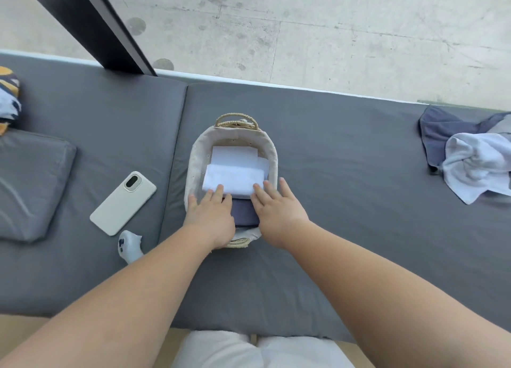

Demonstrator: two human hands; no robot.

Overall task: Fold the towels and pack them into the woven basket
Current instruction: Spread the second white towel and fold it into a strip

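Towels, folded, fill the woven basket (193, 157). A white folded towel (235, 178) lies right under the fingertips, another white one (233, 154) sits just beyond them at the far end by the handle, and a dark blue folded towel (244, 212) lies beneath the palms.

Both arms reach forward, palms down. The left hand (211, 215) covers the near left part of the basket and the right hand (278, 210) the near right. Their fingers (219, 189) are straight and slightly spread, with the tips resting flat on the white towel's near edge — nothing is pinched or gripped. The right hand's outer fingers lie over the basket's rim.

The basket stands on a grey cushion (345, 201). Well to the right of the fingers lies a heap of unfolded towels (475, 163) — pale ones over a dark blue one. To the left of the fingers are a cream phone (123, 203) lying face down and, further off, a grey pillow (30, 182). Ahead of the fingers, past the cushion's far edge, a stained concrete floor (331, 35) spreads out, crossed by a dark post (110, 30).
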